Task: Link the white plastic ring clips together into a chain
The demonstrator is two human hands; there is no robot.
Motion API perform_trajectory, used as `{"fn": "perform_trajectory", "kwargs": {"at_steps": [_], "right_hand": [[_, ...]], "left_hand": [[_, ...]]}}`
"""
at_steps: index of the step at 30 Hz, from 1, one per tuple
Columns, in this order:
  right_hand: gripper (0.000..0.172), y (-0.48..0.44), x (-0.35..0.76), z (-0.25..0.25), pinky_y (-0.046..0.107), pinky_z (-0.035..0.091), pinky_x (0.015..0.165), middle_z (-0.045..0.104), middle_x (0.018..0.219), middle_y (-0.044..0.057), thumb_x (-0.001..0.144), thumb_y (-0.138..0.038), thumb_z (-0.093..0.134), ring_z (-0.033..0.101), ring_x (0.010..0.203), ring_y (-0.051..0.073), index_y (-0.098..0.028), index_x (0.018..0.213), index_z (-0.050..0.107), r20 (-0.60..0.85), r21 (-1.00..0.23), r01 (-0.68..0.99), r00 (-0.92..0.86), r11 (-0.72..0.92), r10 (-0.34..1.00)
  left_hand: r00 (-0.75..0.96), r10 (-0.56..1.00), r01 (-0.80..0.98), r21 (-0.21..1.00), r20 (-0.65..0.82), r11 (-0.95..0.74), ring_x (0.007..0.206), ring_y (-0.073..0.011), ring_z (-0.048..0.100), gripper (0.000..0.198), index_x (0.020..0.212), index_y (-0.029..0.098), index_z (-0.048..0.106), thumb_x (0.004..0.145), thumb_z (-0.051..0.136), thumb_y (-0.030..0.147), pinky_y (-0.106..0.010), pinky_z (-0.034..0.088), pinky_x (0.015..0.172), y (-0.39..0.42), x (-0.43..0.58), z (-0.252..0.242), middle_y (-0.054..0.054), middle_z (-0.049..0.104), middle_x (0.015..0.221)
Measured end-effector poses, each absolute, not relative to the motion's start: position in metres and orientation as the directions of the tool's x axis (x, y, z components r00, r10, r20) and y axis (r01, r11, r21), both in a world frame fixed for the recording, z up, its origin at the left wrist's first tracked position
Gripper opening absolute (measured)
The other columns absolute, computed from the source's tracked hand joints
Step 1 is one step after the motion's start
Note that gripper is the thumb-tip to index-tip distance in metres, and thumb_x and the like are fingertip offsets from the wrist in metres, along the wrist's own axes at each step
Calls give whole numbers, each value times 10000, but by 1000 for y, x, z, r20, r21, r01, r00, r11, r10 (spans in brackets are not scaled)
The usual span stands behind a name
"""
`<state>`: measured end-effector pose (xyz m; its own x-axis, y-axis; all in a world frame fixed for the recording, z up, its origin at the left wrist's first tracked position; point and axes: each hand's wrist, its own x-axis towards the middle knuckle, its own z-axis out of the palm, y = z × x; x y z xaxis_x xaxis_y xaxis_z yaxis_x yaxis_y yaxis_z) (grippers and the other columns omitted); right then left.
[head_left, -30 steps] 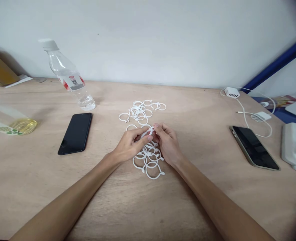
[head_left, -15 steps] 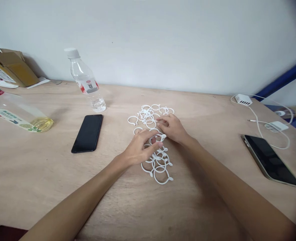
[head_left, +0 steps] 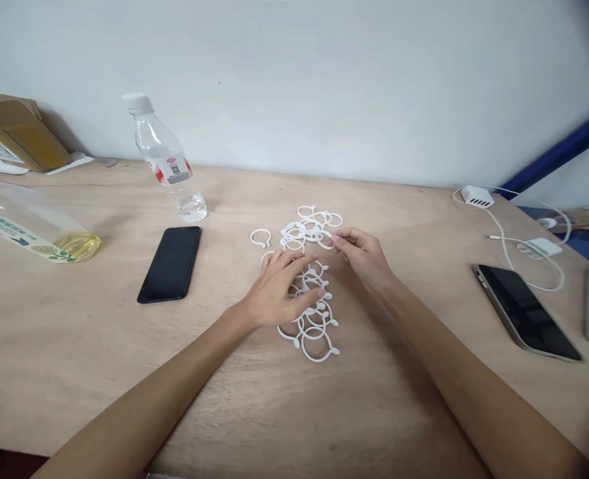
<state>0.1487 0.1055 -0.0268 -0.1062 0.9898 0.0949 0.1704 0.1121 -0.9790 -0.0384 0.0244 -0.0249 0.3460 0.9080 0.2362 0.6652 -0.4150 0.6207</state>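
Observation:
White plastic curtain rings with small eyelets lie in two groups on the wooden table. The front group [head_left: 316, 344] is a column of overlapping rings, several with their eyelets to the right. My left hand [head_left: 276, 289] rests over its upper part, fingers spread, hiding some rings. Behind it is a loose heap of rings [head_left: 294, 231]. At the heap's right side my right hand [head_left: 367, 258] pinches the edge of one curtain ring [head_left: 326, 240] between thumb and fingers. A single ring [head_left: 260, 237] sits apart on the left.
Left of the rings lies a black phone [head_left: 169, 264], with a water bottle [head_left: 169, 169] behind it. An oil bottle [head_left: 35, 229] and a cardboard box [head_left: 25, 136] are farther left. To the right are another phone [head_left: 526, 313], white cables and a charging hub [head_left: 477, 197].
My right hand has drawn back to the right from the heap and now holds a ring at its edge. My left hand has stayed over the front rings, its fingers slightly more spread.

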Motion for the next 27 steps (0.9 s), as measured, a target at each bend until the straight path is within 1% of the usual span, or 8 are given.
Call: {"fn": "perform_trajectory", "kwargs": {"at_steps": [2,4,7,11,15,18,22,27], "right_hand": [[204,100,147,-26,241,351,545,635,744,7,699,-375,703,504,651,111,-179,728,655,0,-1000,-4,-101,0,995],[233,95,145,-24,219,330,494,615,726,-2,642,-373,755,488,615,92,-174,697,647,-84,-982,-158,-119,-103,989],[274,90,144,-22,198,341,459,591,692,-10,578,-359,809,486,588,80,-167,685,646,-156,-943,-273,-145,-191,977],[278,89,144,-25,183,330,401,571,631,-15,571,-346,820,462,531,74,-160,696,655,-160,-964,-200,-80,-173,984],[244,88,141,-36,191,299,344,546,583,-36,641,-360,773,409,446,61,-161,735,668,-53,-995,-86,-33,-56,998],[242,88,138,-42,201,289,328,530,542,-50,679,-377,738,387,401,59,-158,755,668,1,-999,-34,-19,1,1000],[236,87,138,-40,196,274,325,524,540,-51,654,-364,752,385,401,57,-162,725,653,-20,-994,-104,-3,-20,1000],[261,85,145,-29,183,267,344,499,554,-45,573,-351,804,357,448,48,-160,657,646,-114,-958,-260,-26,-117,993]], "left_hand": [[337,909,662,624,247,-415,1189,-277,469,522,1315,182,525,864,563,443,-472,310,1060,25,-38,-25,-116,546,1310],[337,904,655,624,263,-426,1214,-271,471,498,1317,195,517,879,551,429,-462,309,1069,25,-37,-25,-110,545,1333],[336,902,653,623,273,-431,1248,-263,469,483,1337,204,497,903,529,412,-449,310,1080,26,-37,-25,-105,545,1359],[345,898,667,602,272,-439,1297,-266,446,485,1368,207,472,924,497,401,-458,292,1104,27,-37,-25,-108,509,1417],[379,898,703,562,225,-437,1346,-267,403,487,1417,246,420,953,434,394,-494,265,1120,28,-35,-24,-84,465,1468],[399,901,735,528,171,-426,1394,-262,342,485,1431,267,404,972,372,424,-527,216,1143,28,-32,-22,-57,428,1502],[397,913,782,486,95,-391,1432,-259,280,504,1436,265,399,987,288,464,-570,127,1170,29,-28,-22,-27,420,1509],[352,933,818,460,73,-345,1441,-268,257,553,1450,253,390,983,254,516,-557,73,1189,30,-26,-26,-32,416,1511]]}}
